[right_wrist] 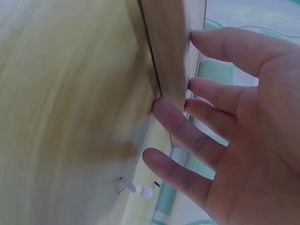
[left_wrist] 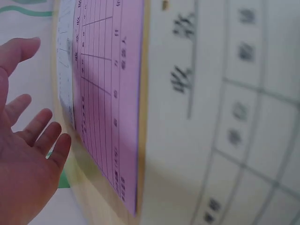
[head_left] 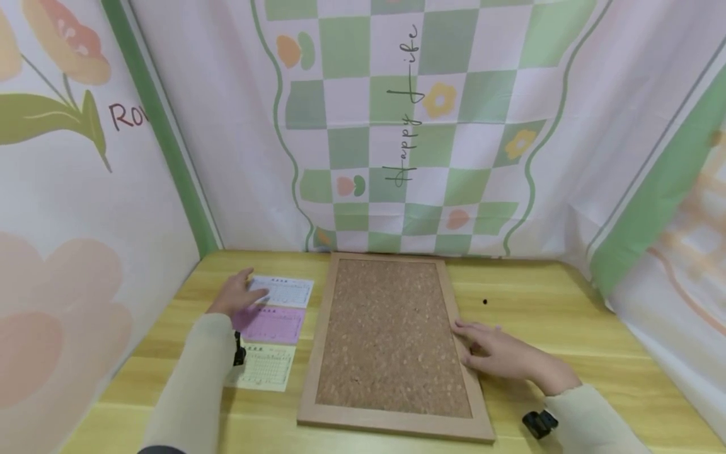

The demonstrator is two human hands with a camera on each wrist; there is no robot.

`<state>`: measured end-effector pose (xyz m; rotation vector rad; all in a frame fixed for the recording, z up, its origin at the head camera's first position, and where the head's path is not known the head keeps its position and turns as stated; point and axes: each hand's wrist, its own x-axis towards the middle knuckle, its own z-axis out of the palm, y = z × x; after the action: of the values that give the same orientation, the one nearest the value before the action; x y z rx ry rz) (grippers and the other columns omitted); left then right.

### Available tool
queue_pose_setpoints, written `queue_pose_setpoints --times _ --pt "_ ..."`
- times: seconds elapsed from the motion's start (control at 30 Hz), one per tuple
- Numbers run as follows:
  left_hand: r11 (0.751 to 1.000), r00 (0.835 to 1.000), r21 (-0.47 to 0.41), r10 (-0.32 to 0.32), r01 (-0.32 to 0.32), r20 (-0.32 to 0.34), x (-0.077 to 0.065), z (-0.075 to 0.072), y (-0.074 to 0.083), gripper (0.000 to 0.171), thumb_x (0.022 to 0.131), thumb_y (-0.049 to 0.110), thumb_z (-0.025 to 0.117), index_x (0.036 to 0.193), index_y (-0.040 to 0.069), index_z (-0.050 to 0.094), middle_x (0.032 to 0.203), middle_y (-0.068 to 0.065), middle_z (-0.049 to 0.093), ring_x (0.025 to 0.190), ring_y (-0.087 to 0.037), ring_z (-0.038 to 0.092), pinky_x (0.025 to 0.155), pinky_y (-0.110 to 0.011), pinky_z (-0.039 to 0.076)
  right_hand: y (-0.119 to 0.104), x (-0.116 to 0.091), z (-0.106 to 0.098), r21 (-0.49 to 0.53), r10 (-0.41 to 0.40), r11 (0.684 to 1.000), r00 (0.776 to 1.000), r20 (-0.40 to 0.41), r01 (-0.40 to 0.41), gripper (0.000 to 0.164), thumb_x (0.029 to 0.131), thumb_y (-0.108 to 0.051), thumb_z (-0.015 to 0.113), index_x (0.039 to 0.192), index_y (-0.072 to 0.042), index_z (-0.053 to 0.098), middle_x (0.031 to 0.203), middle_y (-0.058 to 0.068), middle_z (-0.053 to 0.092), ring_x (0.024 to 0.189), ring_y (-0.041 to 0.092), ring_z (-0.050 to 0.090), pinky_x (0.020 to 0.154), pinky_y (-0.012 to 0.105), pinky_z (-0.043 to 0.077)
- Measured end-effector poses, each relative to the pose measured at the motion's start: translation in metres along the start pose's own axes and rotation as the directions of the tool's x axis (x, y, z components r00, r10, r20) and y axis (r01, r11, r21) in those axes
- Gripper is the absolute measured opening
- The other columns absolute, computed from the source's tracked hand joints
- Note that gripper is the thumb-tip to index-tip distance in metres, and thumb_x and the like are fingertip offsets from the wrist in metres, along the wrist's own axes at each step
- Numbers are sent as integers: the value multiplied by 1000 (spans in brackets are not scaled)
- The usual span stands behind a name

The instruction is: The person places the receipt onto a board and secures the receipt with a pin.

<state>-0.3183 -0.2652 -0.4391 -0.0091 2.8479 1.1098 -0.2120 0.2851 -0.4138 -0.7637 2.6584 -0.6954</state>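
A cork board [head_left: 391, 340] in a wooden frame lies on the table. My right hand [head_left: 507, 356] is at its right side, fingers spread, with fingertips touching the frame [right_wrist: 168, 42] in the right wrist view. Left of the board lie three printed paper forms in a column: a pale blue one [head_left: 292, 293], a pink one [head_left: 280, 326] and a pale yellow one [head_left: 269, 372]. Over the left edge of the blue form is my left hand [head_left: 232, 296], its fingers extended and holding nothing. Whether it touches the paper I cannot tell.
In the right wrist view a few pushpins, among them a pale one [right_wrist: 146, 192], lie on the table beyond my fingers. A small black pin [head_left: 484, 301] shows right of the board. A checked curtain [head_left: 391, 145] hangs behind the wooden table [head_left: 544, 296].
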Motion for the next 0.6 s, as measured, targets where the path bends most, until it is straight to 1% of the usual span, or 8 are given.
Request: queue_pose_setpoints --times 0.07,0.2,0.33,0.47,0.6 --pt "1000 1000 3 -27 27 -10 3 1 2 86 93 31 69 155 -5 20 151 -36 29 138 -52 29 111 -63 22 1 0 0 12 6 1000 1000 3 -6 68 99 -32 65 150 4 40 153 29 35 110 27 61 101 79 9" --pt "998 997 16 -63 63 -37 8 4 3 86 90 32 72 152 -8 27 149 -38 29 136 -53 27 110 -64 21 1 -1 1 29 9 1000 1000 3 -9 68 99 -32 64 150 4 39 153 28 35 111 27 61 102 79 8" --pt "994 994 31 -100 102 -42 12 8 0 87 89 36 73 152 -7 29 148 -38 29 136 -54 27 110 -65 22 2 -2 1 38 6 999 1000 -7 -6 67 99 -32 64 150 4 39 152 29 34 112 29 60 101 79 7" --pt "992 992 45 -119 121 -45 15 10 -1 88 89 39 71 151 -7 30 148 -39 28 135 -55 26 109 -66 23 2 -3 1 42 5 999 1000 -15 -4 67 99 -31 64 150 5 39 152 29 34 113 31 60 101 79 6" --pt "990 991 62 -120 124 -66 17 10 -4 88 87 39 72 149 -10 32 145 -39 35 133 -55 33 108 -64 27 1 -2 0 42 -1 999 1000 -15 2 67 99 -33 64 150 4 39 153 29 34 116 34 59 102 79 6"
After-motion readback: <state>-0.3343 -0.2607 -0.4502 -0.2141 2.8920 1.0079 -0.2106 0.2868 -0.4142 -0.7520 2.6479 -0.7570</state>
